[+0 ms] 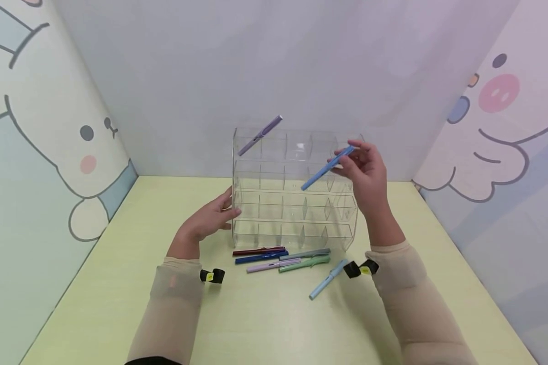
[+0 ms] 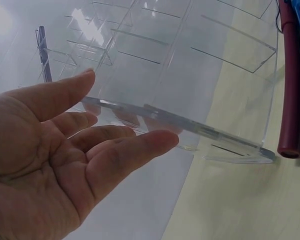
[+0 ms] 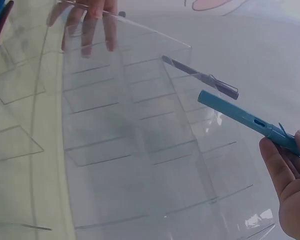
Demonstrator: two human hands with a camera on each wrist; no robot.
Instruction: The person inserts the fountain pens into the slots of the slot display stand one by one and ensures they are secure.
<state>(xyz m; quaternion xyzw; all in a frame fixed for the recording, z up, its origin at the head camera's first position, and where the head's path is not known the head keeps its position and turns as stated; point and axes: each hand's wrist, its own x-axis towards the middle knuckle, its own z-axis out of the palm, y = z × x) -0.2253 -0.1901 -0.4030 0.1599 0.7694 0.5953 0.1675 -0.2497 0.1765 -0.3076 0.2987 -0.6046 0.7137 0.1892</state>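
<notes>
Between thumb and fingers, my right hand [image 1: 365,172] pinches a blue pen [image 1: 324,170] by one end, in front of the upper right of a clear acrylic display rack [image 1: 294,220]. In the right wrist view the same pen [image 3: 240,115] slants, its clip near the fingertips. My left hand [image 1: 212,218] is at the rack's left side, its fingers loosely extended by the side panel, as the left wrist view shows. A purple-grey pen [image 1: 261,135] lies slanted in the rack's top left compartment.
On the table before the rack lie a dark red pen [image 1: 258,251], a dark blue pen [image 1: 261,257], a lilac pen [image 1: 274,265], a grey-green pen [image 1: 305,253] and a green pen [image 1: 303,264]. A light blue pen [image 1: 328,280] lies apart, to the right.
</notes>
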